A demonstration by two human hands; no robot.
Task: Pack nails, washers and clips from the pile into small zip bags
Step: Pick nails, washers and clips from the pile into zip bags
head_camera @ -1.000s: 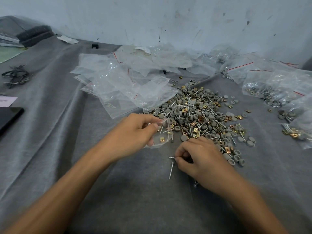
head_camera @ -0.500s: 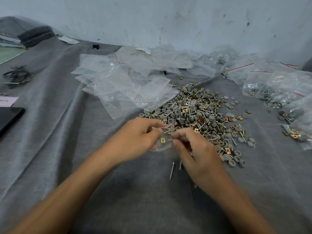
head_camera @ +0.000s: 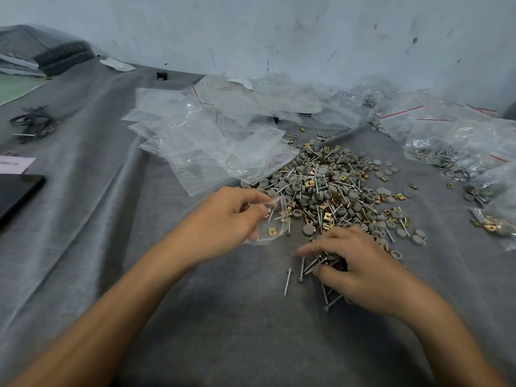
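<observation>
Grey cloth-covered worktop against a scuffed pale wall. Fingers of the left hand pinch a small zip bag; those of the right hand curl over loose nails, the pile at twelve o'clock.

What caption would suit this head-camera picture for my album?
Left hand pinches a small zip bag while right hand grips nails beside the hardware pile.

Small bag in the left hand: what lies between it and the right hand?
Head view: mostly bare grey cloth, plus one grey washer and one nail beside the pile.
</observation>
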